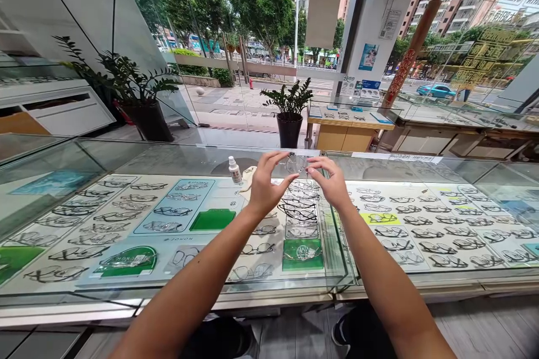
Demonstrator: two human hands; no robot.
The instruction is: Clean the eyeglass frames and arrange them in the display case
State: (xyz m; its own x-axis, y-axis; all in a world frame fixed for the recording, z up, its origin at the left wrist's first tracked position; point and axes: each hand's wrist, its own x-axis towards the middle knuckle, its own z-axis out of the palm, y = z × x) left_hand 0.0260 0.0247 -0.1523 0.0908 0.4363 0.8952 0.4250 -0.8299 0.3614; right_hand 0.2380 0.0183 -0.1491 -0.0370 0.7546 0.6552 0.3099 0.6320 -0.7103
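Note:
Above the glass counter, I hold a thin-framed pair of eyeglasses (296,164) up between both hands. My left hand (268,184) pinches the frame from the left side with thumb and forefinger. On the other side my right hand (330,180) grips it with its fingertips; the exact grip is partly hard to see. Left of my left hand, a small white bottle (234,170) stands upright on the counter top. A cream cloth (248,178) lies beside it, partly behind my hand.
The glass display case (138,151) spans the view, with rows of eyeglasses inside. A green tray (213,220) and a green card (302,255) lie in it. Beyond are a potted plant (289,123), a larger plant (147,115) and a low display table (349,120).

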